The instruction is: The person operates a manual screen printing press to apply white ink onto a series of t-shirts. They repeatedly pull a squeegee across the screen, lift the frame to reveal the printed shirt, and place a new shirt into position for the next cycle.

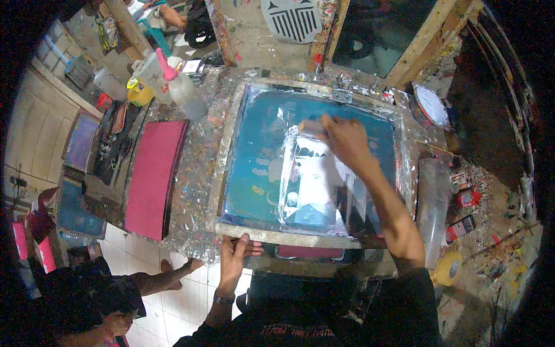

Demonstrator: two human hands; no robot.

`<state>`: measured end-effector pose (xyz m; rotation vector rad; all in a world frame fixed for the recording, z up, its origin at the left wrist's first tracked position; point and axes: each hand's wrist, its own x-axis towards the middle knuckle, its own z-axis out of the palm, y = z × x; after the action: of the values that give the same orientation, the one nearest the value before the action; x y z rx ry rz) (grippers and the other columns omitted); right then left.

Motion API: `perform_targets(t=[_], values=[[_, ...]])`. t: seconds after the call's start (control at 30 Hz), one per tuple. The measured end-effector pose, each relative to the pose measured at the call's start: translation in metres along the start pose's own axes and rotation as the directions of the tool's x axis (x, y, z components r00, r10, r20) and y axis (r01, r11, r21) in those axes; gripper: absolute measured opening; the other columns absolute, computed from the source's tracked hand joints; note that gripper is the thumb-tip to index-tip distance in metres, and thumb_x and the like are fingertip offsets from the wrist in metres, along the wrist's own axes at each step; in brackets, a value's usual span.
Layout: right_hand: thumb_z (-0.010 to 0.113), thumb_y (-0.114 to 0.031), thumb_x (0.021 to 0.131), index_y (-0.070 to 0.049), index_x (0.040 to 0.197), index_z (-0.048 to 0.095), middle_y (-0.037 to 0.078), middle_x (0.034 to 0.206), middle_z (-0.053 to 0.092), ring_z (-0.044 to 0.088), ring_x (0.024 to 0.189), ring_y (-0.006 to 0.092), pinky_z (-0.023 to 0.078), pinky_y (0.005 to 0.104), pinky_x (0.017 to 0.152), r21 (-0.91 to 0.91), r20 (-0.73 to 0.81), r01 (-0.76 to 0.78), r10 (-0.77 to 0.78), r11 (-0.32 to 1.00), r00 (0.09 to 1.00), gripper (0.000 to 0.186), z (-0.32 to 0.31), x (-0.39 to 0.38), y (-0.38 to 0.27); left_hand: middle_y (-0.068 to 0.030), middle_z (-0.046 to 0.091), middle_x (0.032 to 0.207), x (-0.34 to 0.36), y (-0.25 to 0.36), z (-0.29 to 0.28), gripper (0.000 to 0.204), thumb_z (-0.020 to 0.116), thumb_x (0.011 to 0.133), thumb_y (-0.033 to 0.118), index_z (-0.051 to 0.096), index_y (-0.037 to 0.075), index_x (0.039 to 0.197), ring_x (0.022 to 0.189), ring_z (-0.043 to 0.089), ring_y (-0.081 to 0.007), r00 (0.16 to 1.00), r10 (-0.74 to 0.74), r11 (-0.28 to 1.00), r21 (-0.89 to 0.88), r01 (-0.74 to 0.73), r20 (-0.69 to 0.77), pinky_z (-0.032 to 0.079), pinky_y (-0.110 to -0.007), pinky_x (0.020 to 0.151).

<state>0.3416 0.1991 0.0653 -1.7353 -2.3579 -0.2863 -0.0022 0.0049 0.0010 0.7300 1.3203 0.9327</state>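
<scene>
A silkscreen frame [300, 236] with teal mesh lies in front of me over the bench, white ink spread down the middle of its mesh. My right hand [347, 139] is closed around a squeegee [311, 127] with a wood-coloured handle, near the far half of the mesh. Its blade is partly hidden by the hand. At the frame's near left corner, my left hand [236, 254] grips the near rail, thumb at the edge and fingers partly beneath. Below that rail shows a strip of dark pink material [309, 251].
Left of the frame lies a stack of dark pink sheets [151, 179]. A squeeze bottle [188, 98] and a yellow container [139, 91] stand behind it. To the right are an ink tub [430, 107], a phone [460, 229] and a tape roll [448, 268]. Another person [87, 301] is at lower left.
</scene>
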Motion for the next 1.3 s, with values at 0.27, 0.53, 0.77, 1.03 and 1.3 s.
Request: perform_targets(t=[0.27, 0.53, 0.77, 1.03, 1.3], values=[[0.070, -0.022, 0.089, -0.012, 0.102, 0.055, 0.012, 0.087, 0.068, 0.071, 0.069, 0.0337, 0.053, 0.0464, 0.055, 0.050, 0.058, 0.021, -0.024, 0.999, 0.998, 0.022, -0.014, -0.101, -0.070, -0.0249, 0.071, 0.095, -0.007, -0.015, -0.005, 0.037, 0.059, 0.107, 0.027, 0.045, -0.006, 0.117, 0.080, 0.075, -0.0313, 0.999, 0.051, 0.999, -0.019, -0.051, -0.009, 0.063, -0.039, 0.070], [0.074, -0.031, 0.088, -0.010, 0.101, 0.058, 0.008, 0.086, 0.064, 0.070, 0.076, 0.0277, 0.056, 0.0426, 0.063, 0.091, 0.112, 0.023, -0.034, 0.996, 0.993, 0.030, -0.047, -0.163, -0.113, -0.0203, 0.070, 0.089, -0.003, -0.016, 0.009, 0.035, 0.061, 0.106, 0.030, 0.048, -0.002, 0.110, 0.073, 0.072, -0.0258, 0.975, 0.217, 0.976, -0.010, -0.217, -0.049, 0.060, -0.035, 0.065], [0.075, -0.059, 0.083, -0.004, 0.097, 0.063, 0.014, 0.091, 0.062, 0.061, 0.088, 0.0326, 0.039, 0.0513, 0.087, -0.019, -0.374, -0.182, 0.162, 0.983, 0.913, 0.058, -0.141, -0.130, -0.121, -0.0134, 0.069, 0.092, -0.013, 0.062, 0.013, 0.027, 0.061, 0.105, 0.028, 0.048, 0.004, 0.109, 0.075, 0.068, -0.0199, 0.798, 0.602, 0.798, -0.041, -0.601, 0.013, 0.057, -0.033, 0.066], [0.065, -0.074, 0.085, -0.001, 0.089, 0.070, 0.022, 0.078, 0.069, 0.071, 0.082, 0.0414, 0.054, 0.0541, 0.075, 0.000, -0.393, -0.247, 0.228, 0.969, 0.891, 0.073, -0.266, 0.012, -0.051, -0.0279, 0.029, 0.164, 0.173, 0.106, 0.121, 0.067, 0.067, 0.098, 0.043, 0.048, 0.007, 0.152, 0.152, 0.029, -0.0454, 0.506, 0.635, 0.077, 0.604, -0.793, 0.584, 0.024, -0.053, 0.125], [0.040, -0.085, 0.093, -0.011, 0.067, 0.062, 0.002, 0.061, 0.059, 0.058, 0.056, 0.0125, 0.053, 0.0324, 0.054, 0.046, -0.028, -0.315, 0.317, 0.948, 0.948, 0.082, -0.310, 0.062, -0.025, -0.0281, 0.066, 0.130, 0.129, 0.070, 0.109, 0.034, 0.064, 0.100, 0.020, 0.071, 0.011, 0.132, 0.119, 0.067, -0.0352, 0.648, 0.701, 0.395, 0.595, -0.700, 0.297, 0.052, -0.044, 0.099]])
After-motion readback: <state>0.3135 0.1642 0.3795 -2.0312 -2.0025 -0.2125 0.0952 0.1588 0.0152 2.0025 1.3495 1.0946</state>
